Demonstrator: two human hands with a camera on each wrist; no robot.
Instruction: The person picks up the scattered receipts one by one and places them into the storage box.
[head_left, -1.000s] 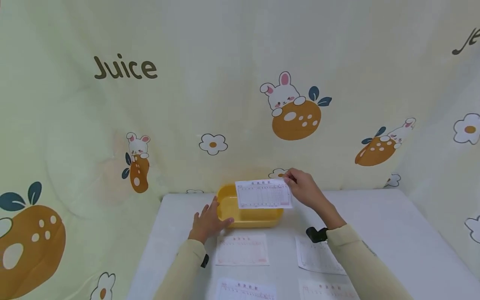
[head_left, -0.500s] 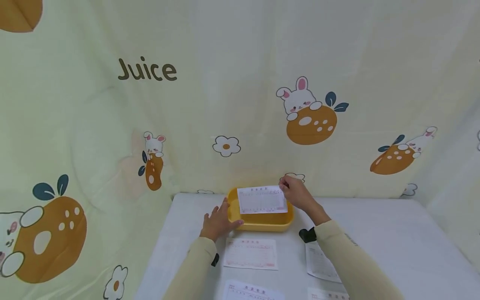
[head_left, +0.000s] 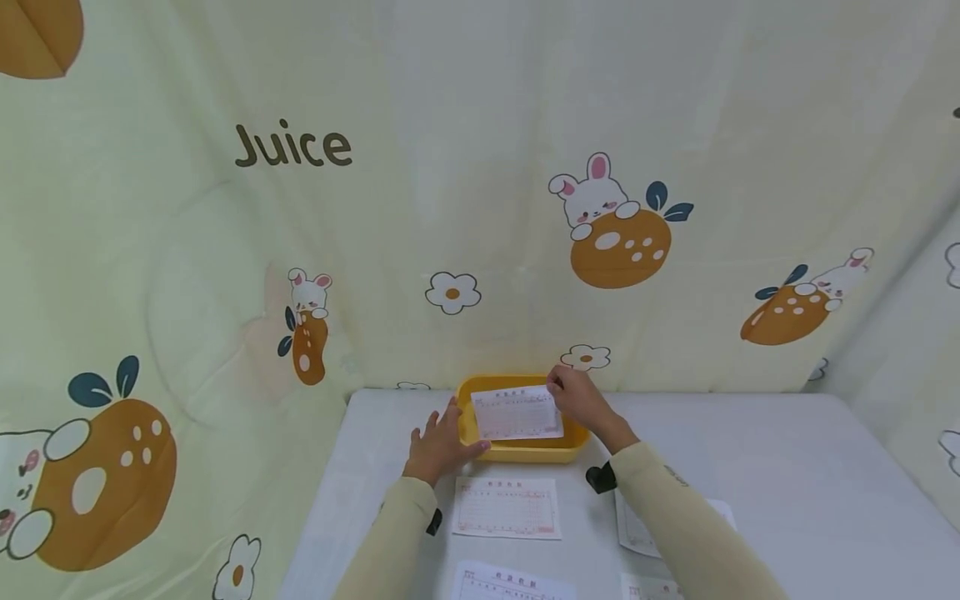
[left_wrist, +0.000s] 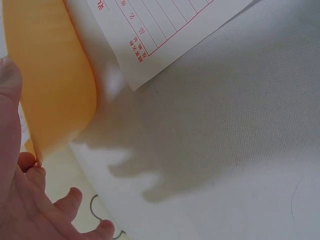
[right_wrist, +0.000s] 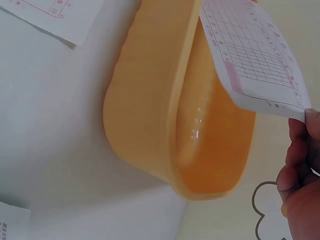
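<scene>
My right hand (head_left: 582, 400) pinches the upper right corner of a printed receipt slip (head_left: 517, 414) between thumb and fingers. Tilted, the slip lies over the opening of a yellow plastic box (head_left: 525, 456), its lower edge inside the rim in the head view. The right wrist view shows the slip (right_wrist: 250, 55) bending slightly from the pinched corner. At the box's front left corner, my left hand (head_left: 441, 446) holds the rim with thumb and index finger, the other fingers spread. In the left wrist view, the index fingertip sits at the edge of the box wall (left_wrist: 55, 75).
A red-printed slip (head_left: 506, 508) lies just in front of the box, another (head_left: 510, 583) nearer me. To the right, two more slips (head_left: 637, 529) are partly covered by my right sleeve. A patterned curtain (head_left: 480, 208) hangs behind the white table (head_left: 750, 467).
My right hand has lowered the slip and moved it slightly left, from above the box down into its opening. The left hand stays at the box's corner. The head view has shifted.
</scene>
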